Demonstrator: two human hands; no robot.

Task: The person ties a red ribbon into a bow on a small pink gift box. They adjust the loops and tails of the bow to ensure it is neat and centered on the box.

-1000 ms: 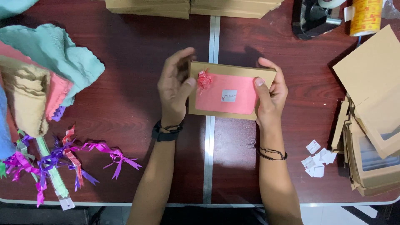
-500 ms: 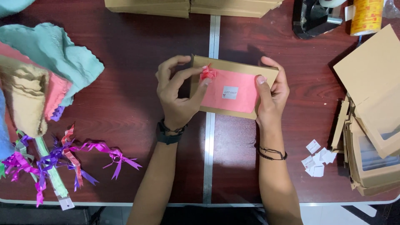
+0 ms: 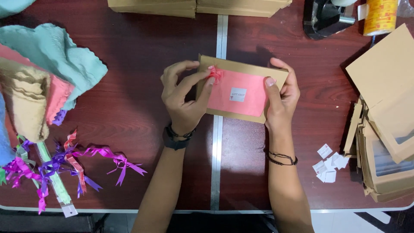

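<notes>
- Head view: a flat kraft box (image 3: pixel 241 88) with a pink window panel lies at mid-table across the metal seam (image 3: pixel 217 142), its long axis running left to right and tilted slightly down to the right.
- The left hand (image 3: pixel 183 97), nearer the work, pinches a small red bow (image 3: pixel 214 73) at the panel's upper-left corner, thumb and forefinger closed on it.
- The right hand (image 3: pixel 282 97) clasps the box's right end, thumb pressed on the panel.
- Loose ribbon bows (image 3: pixel 73 162) lie well apart, left.
</notes>
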